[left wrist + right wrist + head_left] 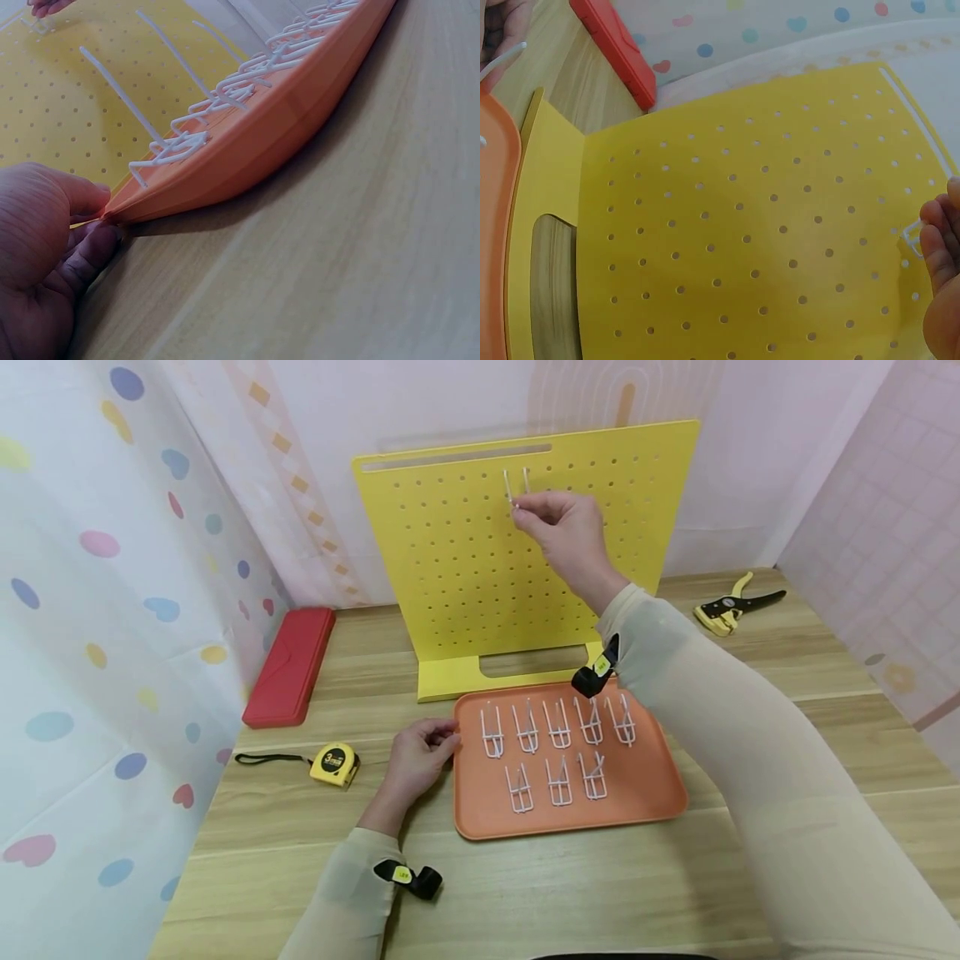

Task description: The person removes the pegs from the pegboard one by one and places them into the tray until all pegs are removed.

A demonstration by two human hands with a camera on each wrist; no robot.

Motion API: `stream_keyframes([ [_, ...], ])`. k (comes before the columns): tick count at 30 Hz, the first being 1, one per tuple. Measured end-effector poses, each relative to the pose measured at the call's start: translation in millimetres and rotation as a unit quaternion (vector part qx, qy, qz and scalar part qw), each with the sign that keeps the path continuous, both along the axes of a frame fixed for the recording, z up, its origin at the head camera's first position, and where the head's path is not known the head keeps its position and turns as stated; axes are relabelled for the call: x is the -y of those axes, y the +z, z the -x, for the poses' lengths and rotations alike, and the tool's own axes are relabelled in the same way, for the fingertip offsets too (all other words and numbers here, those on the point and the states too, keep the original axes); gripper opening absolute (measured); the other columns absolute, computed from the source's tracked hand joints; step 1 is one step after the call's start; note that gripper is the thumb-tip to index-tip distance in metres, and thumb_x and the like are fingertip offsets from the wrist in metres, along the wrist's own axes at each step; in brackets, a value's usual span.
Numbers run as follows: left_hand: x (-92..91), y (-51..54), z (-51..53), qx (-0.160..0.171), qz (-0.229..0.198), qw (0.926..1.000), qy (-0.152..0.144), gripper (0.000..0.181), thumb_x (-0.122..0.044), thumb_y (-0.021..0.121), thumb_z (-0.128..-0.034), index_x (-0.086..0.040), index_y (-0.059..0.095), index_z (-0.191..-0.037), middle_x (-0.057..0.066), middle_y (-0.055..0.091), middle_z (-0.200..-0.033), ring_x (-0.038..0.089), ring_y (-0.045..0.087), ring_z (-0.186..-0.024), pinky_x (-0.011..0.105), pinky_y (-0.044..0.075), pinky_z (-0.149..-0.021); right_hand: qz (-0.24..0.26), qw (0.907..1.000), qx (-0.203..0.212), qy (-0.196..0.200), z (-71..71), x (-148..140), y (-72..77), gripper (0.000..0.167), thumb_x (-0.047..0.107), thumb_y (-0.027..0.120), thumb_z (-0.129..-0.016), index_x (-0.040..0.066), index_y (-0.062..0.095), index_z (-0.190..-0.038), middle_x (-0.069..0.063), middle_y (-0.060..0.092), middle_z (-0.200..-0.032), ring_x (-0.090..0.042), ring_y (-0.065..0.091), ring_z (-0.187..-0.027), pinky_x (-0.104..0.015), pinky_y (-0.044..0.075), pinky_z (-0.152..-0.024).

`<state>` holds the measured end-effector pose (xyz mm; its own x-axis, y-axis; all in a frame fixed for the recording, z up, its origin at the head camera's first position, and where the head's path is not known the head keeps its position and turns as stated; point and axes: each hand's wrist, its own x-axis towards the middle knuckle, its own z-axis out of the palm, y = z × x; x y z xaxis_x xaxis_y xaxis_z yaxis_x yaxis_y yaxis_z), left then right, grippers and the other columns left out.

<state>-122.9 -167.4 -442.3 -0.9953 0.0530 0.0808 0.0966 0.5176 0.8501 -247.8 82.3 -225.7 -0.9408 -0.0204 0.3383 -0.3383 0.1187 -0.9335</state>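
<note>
My right hand (567,531) pinches a white wire pegboard hook (507,487) at the upper middle of the yellow pegboard (408,518). The hook's two prongs point up against the board; whether their tips sit in holes I cannot tell. In the right wrist view that hook (911,238) is partly hidden by the fingers. My left hand (417,757) pinches the left rim of the orange tray (645,789), with thumb and fingers on either side of the edge in the left wrist view. Several similar white hooks (561,746) lie in two rows on the tray.
Left of the board lies a red case (288,668). A yellow tape measure (334,764) with a black strap rests near my left hand. Yellow-and-black pliers (731,604) lie at the right. Behind the board hangs a patterned curtain (465,402).
</note>
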Motion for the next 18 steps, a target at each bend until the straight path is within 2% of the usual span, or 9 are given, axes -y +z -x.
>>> stream_keyframes([
  [4,-3.3,-0.7,1.4,-0.003,-0.001,1.0000,-0.001,0.021,-0.012,0.070,-0.0882,-0.004,0.071,-0.108,0.007,0.067,-0.092,0.017,0.060,-0.081,0.024,0.050,-0.068,0.024,0.9994,-0.023,0.013,-21.1,-7,8.6,0.019,0.011,0.070,-0.087,0.001,0.073,-0.104,-0.009,0.071,-0.101,-0.018,0.064,-0.089,-0.027,0.050,-0.077],
  [7,-6.2,-2.1,2.4,-0.003,-0.002,1.0000,-0.005,0.021,-0.012,0.070,-0.0885,-0.004,0.071,-0.108,0.007,0.067,-0.092,0.017,0.061,-0.081,0.024,0.051,-0.069,0.020,0.9990,-0.038,0.012,-36.3,-21,6.0,0.019,0.011,0.071,-0.087,0.001,0.073,-0.103,-0.011,0.071,-0.100,-0.018,0.064,-0.085,-0.023,0.049,-0.070],
  [9,-7.8,-3.2,2.8,-0.002,-0.002,1.0000,-0.008,0.021,-0.012,0.069,-0.0886,-0.005,0.071,-0.108,0.007,0.067,-0.091,0.017,0.060,-0.081,0.024,0.051,-0.069,-0.003,0.9989,-0.045,0.007,-48.6,-36,-1.4,0.019,0.014,0.072,-0.087,0.003,0.073,-0.103,-0.010,0.071,-0.097,-0.018,0.063,-0.081,-0.023,0.048,-0.065],
  [11,-8.7,-3.6,2.7,-0.002,-0.002,0.9999,-0.011,0.021,-0.012,0.069,-0.0887,-0.004,0.071,-0.108,0.007,0.068,-0.091,0.017,0.060,-0.081,0.024,0.051,-0.068,-0.033,0.9982,-0.050,0.000,-65.0,-53,-11.8,0.019,0.015,0.073,-0.086,0.004,0.074,-0.102,-0.007,0.071,-0.097,-0.017,0.063,-0.081,-0.021,0.049,-0.066],
  [14,-7.9,-3.2,2.9,-0.005,-0.003,0.9999,-0.012,0.021,-0.012,0.070,-0.0885,-0.004,0.071,-0.107,0.007,0.068,-0.091,0.017,0.060,-0.081,0.024,0.051,-0.068,-0.094,0.9939,-0.058,0.000,-97.8,-80,-30.1,0.018,0.016,0.074,-0.085,0.004,0.074,-0.100,-0.004,0.070,-0.099,-0.016,0.063,-0.084,-0.020,0.052,-0.071],
  [16,-6.3,-1.9,3.0,-0.007,-0.004,0.9999,-0.012,0.021,-0.012,0.070,-0.0883,-0.004,0.071,-0.107,0.007,0.068,-0.091,0.018,0.060,-0.081,0.024,0.051,-0.068,-0.135,0.9888,-0.064,0.007,-120.5,-96,-44.1,0.015,0.014,0.073,-0.085,0.005,0.075,-0.098,-0.003,0.070,-0.100,-0.017,0.064,-0.082,-0.019,0.053,-0.068],
  [18,-3.8,-1.5,4.2,-0.009,-0.002,0.9999,-0.012,0.021,-0.013,0.070,-0.0881,-0.004,0.071,-0.108,0.008,0.068,-0.092,0.018,0.060,-0.081,0.023,0.050,-0.069,-0.154,0.9862,-0.054,0.030,-139.8,-110,-61.0,0.013,0.011,0.073,-0.086,0.005,0.075,-0.097,-0.004,0.071,-0.099,-0.018,0.064,-0.078,-0.020,0.052,-0.063],
])
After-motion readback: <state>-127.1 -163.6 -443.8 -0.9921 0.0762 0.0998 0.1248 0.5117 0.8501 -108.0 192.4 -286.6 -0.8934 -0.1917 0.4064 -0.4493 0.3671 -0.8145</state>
